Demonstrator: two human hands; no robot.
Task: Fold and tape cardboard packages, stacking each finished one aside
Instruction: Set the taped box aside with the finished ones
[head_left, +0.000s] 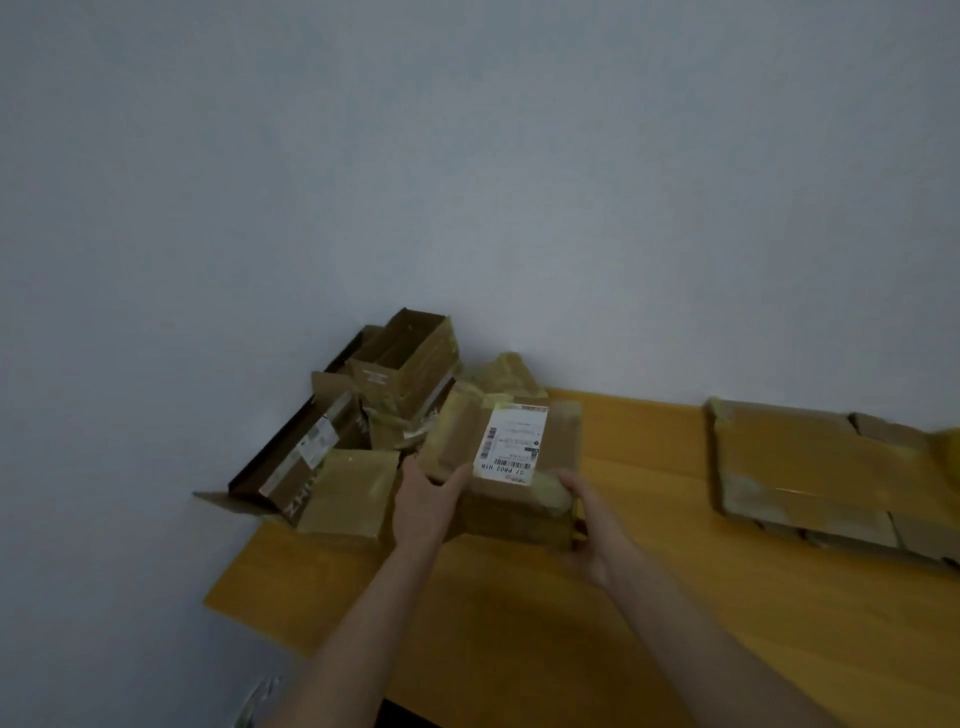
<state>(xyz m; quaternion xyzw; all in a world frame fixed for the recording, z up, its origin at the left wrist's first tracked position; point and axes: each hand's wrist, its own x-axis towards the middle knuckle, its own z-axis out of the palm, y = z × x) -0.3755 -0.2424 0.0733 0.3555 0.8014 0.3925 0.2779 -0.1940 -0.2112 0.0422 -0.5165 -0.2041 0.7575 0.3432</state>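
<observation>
Left hand (423, 512) and right hand (587, 530) clamp package (509, 441) (labelled) over yellow table (519, 623) by wall (467, 156).

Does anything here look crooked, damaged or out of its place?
Yes. The pile of boxes at the far left corner of the table is jumbled: boxes lean at different angles, and a dark open box juts past the table edge. The labelled package looks fine.

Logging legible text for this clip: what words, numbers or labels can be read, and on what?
"07 P802 H18": white label on the package held by left hand and right hand; characters uncertain.
Its smaller print and barcodes: too small.
Sticker on the dark box: blurred.
Large white letters on that box: unreadable.
</observation>
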